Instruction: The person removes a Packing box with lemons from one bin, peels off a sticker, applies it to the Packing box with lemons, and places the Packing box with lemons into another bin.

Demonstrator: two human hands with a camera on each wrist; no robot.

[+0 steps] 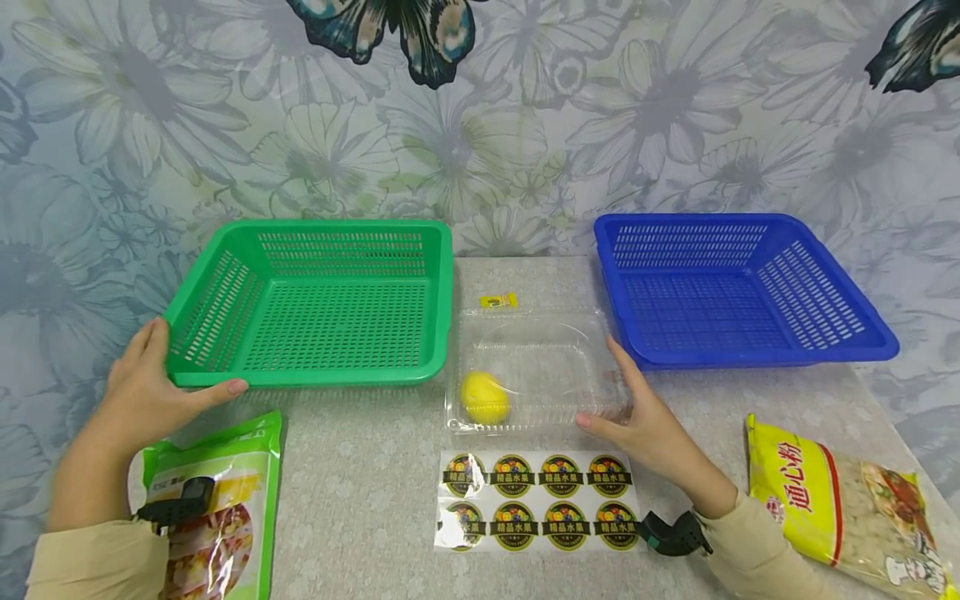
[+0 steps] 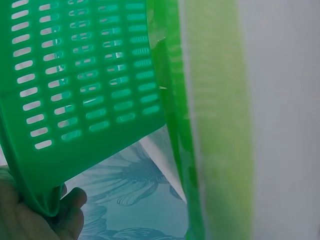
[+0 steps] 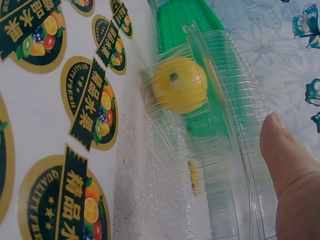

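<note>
Left hand [image 1: 146,385] clutching the near-left corner of the green basket [image 1: 318,304], yellow lemon [image 1: 484,397] in the clear plastic box [image 1: 534,371] at centre, right hand [image 1: 643,414] cupping that box's right side, fingers relaxed.

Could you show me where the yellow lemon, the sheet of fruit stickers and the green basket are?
yellow lemon [image 1: 484,397], head view, middle of the fruit.
sheet of fruit stickers [image 1: 537,500], head view, centre of the sheet.
green basket [image 1: 337,321], head view, its slotted floor.
</note>
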